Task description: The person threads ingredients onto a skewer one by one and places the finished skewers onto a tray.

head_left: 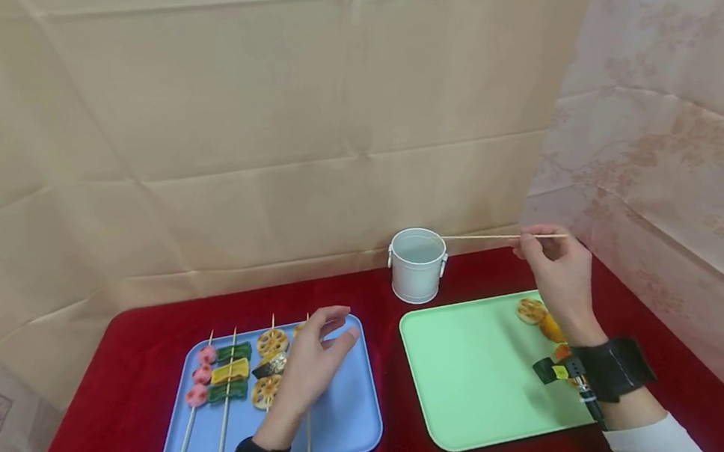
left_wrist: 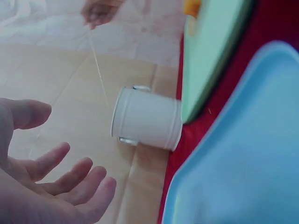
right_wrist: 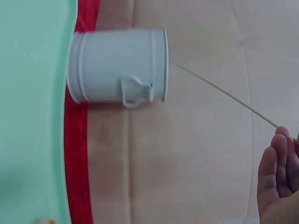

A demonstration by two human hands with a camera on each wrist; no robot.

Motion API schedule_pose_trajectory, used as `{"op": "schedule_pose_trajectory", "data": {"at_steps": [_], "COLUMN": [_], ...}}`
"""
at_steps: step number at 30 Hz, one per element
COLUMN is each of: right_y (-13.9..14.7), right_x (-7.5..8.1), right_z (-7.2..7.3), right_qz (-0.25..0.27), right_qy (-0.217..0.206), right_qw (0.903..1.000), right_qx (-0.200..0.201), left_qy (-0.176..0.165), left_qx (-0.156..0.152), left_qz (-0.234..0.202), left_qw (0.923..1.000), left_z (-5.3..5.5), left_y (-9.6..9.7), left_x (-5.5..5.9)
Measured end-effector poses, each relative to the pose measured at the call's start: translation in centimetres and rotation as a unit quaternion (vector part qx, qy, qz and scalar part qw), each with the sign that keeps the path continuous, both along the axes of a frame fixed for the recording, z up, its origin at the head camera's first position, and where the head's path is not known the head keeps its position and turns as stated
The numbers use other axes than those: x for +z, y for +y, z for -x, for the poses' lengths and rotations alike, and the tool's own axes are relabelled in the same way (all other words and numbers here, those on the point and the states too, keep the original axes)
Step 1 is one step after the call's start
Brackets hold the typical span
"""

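Observation:
Between thumb and fingers my right hand [head_left: 560, 269] pinches a thin bare wooden skewer [head_left: 482, 237]. The skewer slants toward the white metal bucket [head_left: 416, 280], its tip over the bucket's mouth in the head view and just above the rim in the right wrist view. My left hand [head_left: 313, 356] hovers over the blue tray [head_left: 353, 427] with fingers loosely bent and nothing in them. On that tray lie a skewer of pink pieces [head_left: 196, 395], one of green and yellow pieces [head_left: 229, 371] and one with lotus-root slices [head_left: 265, 391]; another is partly hidden by the left hand.
A green tray [head_left: 470, 386] lies at the right, with a lotus-root slice [head_left: 530, 310] and orange pieces [head_left: 551, 329] at its right side, partly behind my right wrist. A red cloth [head_left: 393, 403] covers the table. Beige fabric [head_left: 266, 215] hangs close behind the bucket.

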State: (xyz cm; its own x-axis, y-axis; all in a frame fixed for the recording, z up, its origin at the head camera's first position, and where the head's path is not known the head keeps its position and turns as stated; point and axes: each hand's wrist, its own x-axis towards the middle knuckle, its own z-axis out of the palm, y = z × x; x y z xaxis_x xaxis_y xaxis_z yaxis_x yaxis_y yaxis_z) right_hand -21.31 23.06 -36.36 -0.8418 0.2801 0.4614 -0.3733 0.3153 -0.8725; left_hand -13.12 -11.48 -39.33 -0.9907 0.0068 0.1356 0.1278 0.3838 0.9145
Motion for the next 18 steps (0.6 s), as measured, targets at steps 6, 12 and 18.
{"op": "schedule_pose_trajectory", "data": {"at_steps": [6, 12, 18], "right_y": [-1.3, -3.4, -6.4], "right_x": [-1.1, -2.1, -3.3], "right_z": [-1.3, -2.7, -4.1], "right_qz": [0.088, 0.161, 0.248], "right_qy": [-0.033, -0.111, -0.179], "right_qw": [0.9927, 0.9645, 0.9144], "right_qx": [0.075, 0.178, 0.265], "left_qy": [-0.052, -0.075, -0.093], "left_qx": [0.024, 0.015, -0.009], "left_qz": [-0.144, -0.286, -0.383], "left_qw": [0.9880, 0.9553, 0.9191], "left_z": [0.4, 1.0, 1.3], "left_y": [0.4, 1.2, 2.5], "left_x": [0.2, 0.4, -0.1]}}
